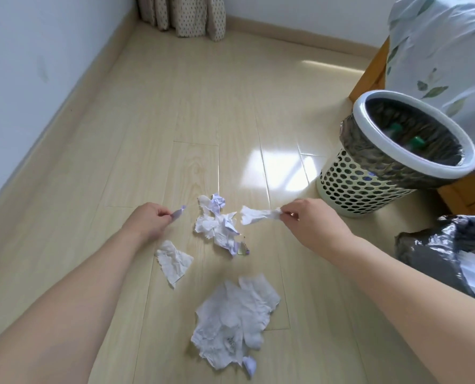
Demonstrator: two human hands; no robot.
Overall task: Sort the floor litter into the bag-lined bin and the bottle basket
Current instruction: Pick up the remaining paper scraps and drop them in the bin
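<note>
Pinching a crumpled white tissue strip at one end, the right hand holds it just above the pale wood-plank floor, fingers curled tight on it; left hand grips a small lilac paper scrap between thumb and fingers; between both hands lies a heap of crumpled white and lilac paper; a flat white tissue sits just beside the left wrist; a larger rumpled white tissue sheet lies nearer the person; the perforated cream bin with a black bag liner stands toward the floor's right side, green-capped bottles inside; a black plastic bag lies near it.
</note>
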